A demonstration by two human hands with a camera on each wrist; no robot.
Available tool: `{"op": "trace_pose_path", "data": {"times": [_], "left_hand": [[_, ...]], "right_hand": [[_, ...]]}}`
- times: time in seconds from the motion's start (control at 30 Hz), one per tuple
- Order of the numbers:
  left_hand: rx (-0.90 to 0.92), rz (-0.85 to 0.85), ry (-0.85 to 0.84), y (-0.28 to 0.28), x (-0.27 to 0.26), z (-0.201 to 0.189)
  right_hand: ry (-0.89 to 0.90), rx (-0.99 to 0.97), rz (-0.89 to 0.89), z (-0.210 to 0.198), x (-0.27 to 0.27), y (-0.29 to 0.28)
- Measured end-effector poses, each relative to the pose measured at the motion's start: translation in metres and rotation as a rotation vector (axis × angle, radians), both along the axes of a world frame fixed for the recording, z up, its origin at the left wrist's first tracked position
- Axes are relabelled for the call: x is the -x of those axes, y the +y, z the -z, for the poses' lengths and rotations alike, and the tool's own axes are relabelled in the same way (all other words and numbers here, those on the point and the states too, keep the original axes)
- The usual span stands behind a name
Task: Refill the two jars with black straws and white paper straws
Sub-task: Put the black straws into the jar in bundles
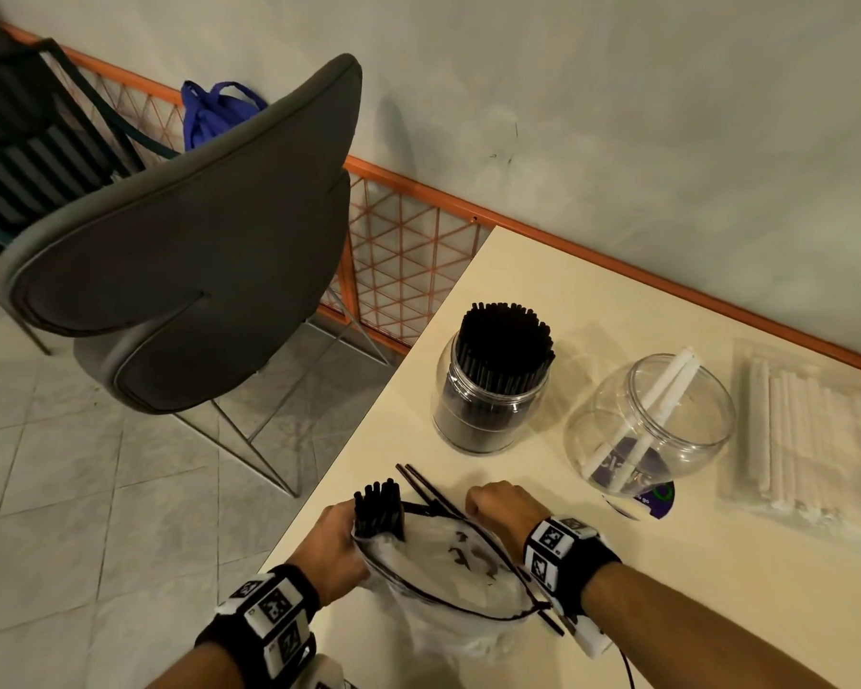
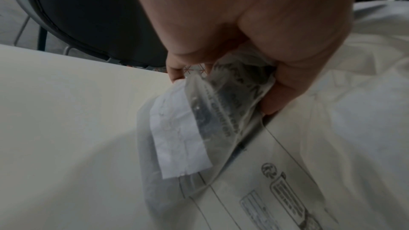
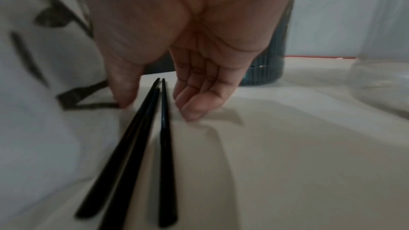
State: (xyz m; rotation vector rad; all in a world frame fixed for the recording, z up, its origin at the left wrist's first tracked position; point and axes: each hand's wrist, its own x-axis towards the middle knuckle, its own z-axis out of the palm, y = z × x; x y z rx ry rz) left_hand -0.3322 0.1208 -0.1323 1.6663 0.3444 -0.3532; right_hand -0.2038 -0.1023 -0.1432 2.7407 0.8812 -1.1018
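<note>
My left hand [image 1: 336, 544] [image 2: 265, 32] grips the mouth of a crumpled clear plastic bag [image 1: 448, 584] [image 2: 332, 128], together with a bundle of black straws [image 1: 379, 509] that sticks up out of it. My right hand [image 1: 503, 504] [image 3: 155, 107] hovers fingers-down over three loose black straws [image 1: 421, 484] [image 3: 163, 146] lying on the table; they lie between thumb and fingers, ungripped. Behind stands a jar packed with black straws [image 1: 488, 405] [image 3: 270, 59]. To its right a round clear jar [image 1: 652, 430] holds two white paper straws [image 1: 667, 390].
A flat pack of white paper straws [image 1: 816, 435] lies at the table's right. A purple disc [image 1: 659, 497] sits in front of the clear jar. A grey chair [image 1: 195, 251] stands left of the cream table [image 1: 617, 564], whose left edge is close to my left hand.
</note>
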Motion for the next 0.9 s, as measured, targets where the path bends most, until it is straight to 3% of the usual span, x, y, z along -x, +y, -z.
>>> {"op": "trace_pose_path", "data": {"times": [0.07,0.2,0.43,0.63,0.9], "left_hand": [[-0.124,0.044,-0.006,0.001,-0.001,0.002],[-0.207,0.067,-0.016,0.001,-0.002,0.004],[-0.218,0.11,-0.052,-0.005,-0.005,-0.015],[-0.202,0.062,-0.049,-0.006,-0.004,-0.005],[-0.289,0.122,-0.08,-0.01,-0.008,-0.003]], "right_hand": [[-0.046,0.006,-0.044,0.001,0.005,0.001],[-0.07,0.042,-0.035,0.002,0.003,-0.001],[-0.098,0.061,-0.048,0.001,0.002,-0.009],[-0.092,0.03,-0.06,0.001,0.01,-0.015],[-0.155,0.04,-0.034,-0.001,0.018,-0.023]]}}
